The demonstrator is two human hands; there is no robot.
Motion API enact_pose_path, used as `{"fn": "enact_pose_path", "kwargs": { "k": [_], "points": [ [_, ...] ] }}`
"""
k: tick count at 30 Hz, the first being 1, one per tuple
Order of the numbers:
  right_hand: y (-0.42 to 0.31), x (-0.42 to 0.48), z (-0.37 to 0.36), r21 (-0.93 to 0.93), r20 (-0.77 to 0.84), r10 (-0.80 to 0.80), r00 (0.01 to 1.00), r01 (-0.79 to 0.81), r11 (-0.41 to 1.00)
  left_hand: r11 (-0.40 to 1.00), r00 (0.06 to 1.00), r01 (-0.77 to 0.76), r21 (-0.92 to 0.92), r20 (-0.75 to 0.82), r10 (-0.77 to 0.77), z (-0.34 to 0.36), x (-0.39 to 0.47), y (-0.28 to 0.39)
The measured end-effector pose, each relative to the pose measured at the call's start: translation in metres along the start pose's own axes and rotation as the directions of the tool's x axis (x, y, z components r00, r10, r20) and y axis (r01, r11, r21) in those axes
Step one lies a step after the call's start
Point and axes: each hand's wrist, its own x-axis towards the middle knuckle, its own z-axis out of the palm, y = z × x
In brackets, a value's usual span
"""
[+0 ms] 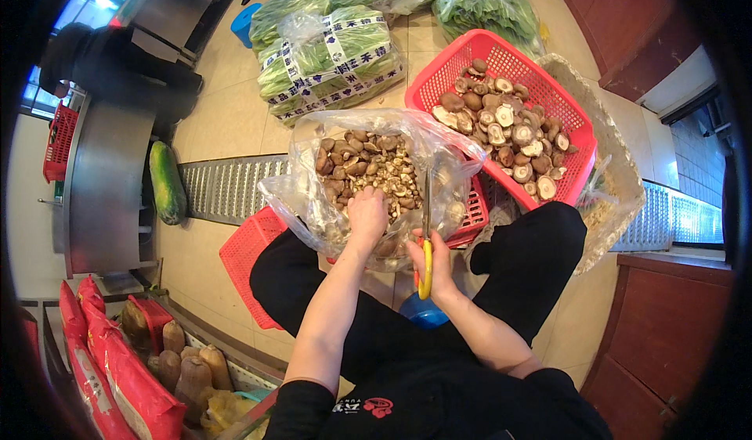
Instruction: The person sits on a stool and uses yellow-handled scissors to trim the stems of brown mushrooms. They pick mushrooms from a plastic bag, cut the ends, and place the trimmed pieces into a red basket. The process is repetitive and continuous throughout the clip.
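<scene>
My left hand (369, 212) reaches into a clear plastic bag (302, 137), over whole shiitake mushrooms (341, 164) and a heap of cut-off stems (392, 176). Its fingertips are down among the pieces, so whether they grip anything is hidden. In my right hand (440, 264) is a pair of scissors (427, 228) with yellow handles, blades pointing away from me at the bag's right side. Beyond, to the right, a red plastic basket (437, 58) holds many shiitake caps (505, 114), several with pale undersides up.
Bagged leafy greens (329, 64) lie on the tiled floor ahead. A foam box (623, 164) stands under the basket's right side; another red basket (252, 264) is by my left knee. A winter melon (167, 183) lies near a metal drain grate (232, 187). A person (117, 76) works at far left.
</scene>
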Motion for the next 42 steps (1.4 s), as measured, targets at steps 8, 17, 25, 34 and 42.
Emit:
{"fn": "enact_pose_path", "kwargs": {
  "k": [8,17,25,34,42],
  "points": [
    [-0.001,-0.002,0.004,-0.015,-0.020,-0.069,0.997,0.069,0.998,0.962,0.972,-0.232,-0.145,0.010,0.236,-0.013,0.008,0.028],
    [-0.006,-0.004,0.001,0.011,-0.015,-0.041,0.999,0.041,0.999,0.992,0.991,-0.118,0.050,0.065,0.115,-0.003,0.012,0.043],
    [-0.008,-0.005,0.000,0.003,0.013,-0.106,0.994,0.106,0.994,0.984,0.999,-0.018,-0.180,0.034,0.025,-0.024,0.008,0.035],
    [-0.008,-0.003,0.003,-0.426,0.110,-0.161,0.981,0.193,0.884,0.090,0.945,0.202,-0.975,0.169,-0.281,-0.083,-0.012,0.006],
    [-0.016,-0.006,0.004,-0.653,0.237,-0.319,0.918,0.393,0.648,-0.044,0.958,0.136,-0.990,0.142,-0.248,-0.109,-0.019,0.005]
  ]
}}
